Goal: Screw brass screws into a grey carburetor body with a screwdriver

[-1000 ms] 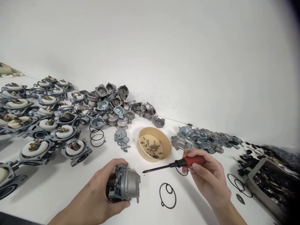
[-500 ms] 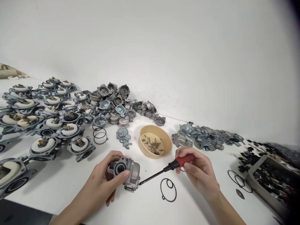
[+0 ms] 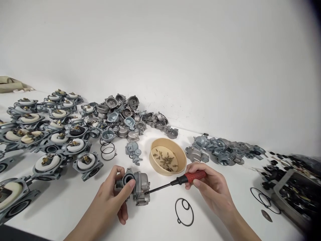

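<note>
My left hand is closed around a grey metal carburetor, which lies on its side with its round bore towards me and its float bowl to the right. Between the fingers and thumb of my right hand is the red handle of a screwdriver. Its dark shaft slants down to the left, and the tip meets the float bowl's side. Whether the tip sits in a screw is too small to tell. Just behind stands a round tan bowl with several small brass screws or jets inside.
Carburetor bodies with white floats crowd the left. Loose float bowls are piled against the wall, with grey castings further right. Black O-rings lie on the white table. At the right edge stands a metal tray of dark small parts.
The screwdriver tip has shifted left and slightly up, from the bowl's lower edge onto its side. My left hand has turned the carburetor a little. The whole view has tilted slightly.
</note>
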Demonstrator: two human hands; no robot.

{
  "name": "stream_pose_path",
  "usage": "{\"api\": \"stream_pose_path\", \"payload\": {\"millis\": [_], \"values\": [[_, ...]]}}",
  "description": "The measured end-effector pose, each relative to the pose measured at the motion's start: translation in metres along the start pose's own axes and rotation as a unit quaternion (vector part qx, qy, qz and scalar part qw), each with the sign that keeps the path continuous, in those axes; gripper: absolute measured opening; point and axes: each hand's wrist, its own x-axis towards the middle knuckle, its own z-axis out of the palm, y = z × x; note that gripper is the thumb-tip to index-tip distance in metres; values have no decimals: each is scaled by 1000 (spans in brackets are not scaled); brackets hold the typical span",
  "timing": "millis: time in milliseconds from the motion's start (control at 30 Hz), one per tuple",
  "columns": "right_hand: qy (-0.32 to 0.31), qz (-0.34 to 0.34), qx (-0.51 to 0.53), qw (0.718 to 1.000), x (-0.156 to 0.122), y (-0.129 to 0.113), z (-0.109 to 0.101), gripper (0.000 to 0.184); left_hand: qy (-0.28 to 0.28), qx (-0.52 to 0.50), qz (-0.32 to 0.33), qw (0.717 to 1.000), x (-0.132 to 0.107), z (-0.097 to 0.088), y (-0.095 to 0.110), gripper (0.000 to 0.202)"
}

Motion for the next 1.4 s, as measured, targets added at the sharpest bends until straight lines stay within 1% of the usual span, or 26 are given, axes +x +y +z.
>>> {"api": "stream_pose_path", "payload": {"millis": [267,433,600,733,767,800,867,900,933,1000,1100,1167,1300,1400], "values": [[21,5,-10,1000,2,2,1,24,-7,-10,-7,1000,4,2,-7,47],[29,15,3,999,1,1,3,26,-6,-17,-2,1000,3,2,-4,46],[35,32,7,999,2,1,4,29,0,-16,-14,1000,2,2,-2,45],[17,58,3,998,4,0,-1,33,0,0,-15,1000,0,1,0,47],[9,71,-3,997,5,-1,-3,33,-1,5,-12,1000,-1,1,1,51],[0,85,-14,996,6,-2,-5,33,-2,10,-9,1000,-2,0,3,58],[-19,114,-43,992,8,-4,-8,33,-5,16,-10,1000,-4,0,6,83],[-30,126,-57,990,9,-5,-10,33,-8,18,-16,1000,-5,1,6,92],[-42,135,-66,988,9,-6,-10,32,-12,18,-24,999,-5,1,6,96],[-68,138,-58,986,9,-7,-9,29,-17,16,-31,999,-4,2,5,91],[-105,100,-30,989,9,-5,-5,27,-18,11,-20,1000,-2,2,1,80],[-116,82,-35,989,8,-3,-4,26,-15,12,-10,1000,-1,2,-1,75],[-120,109,-69,984,7,-2,-9,31,-16,19,-6,1000,-1,3,0,71],[-147,131,-90,976,7,0,-12,40,-12,22,-11,1000,-2,4,2,70]]}}
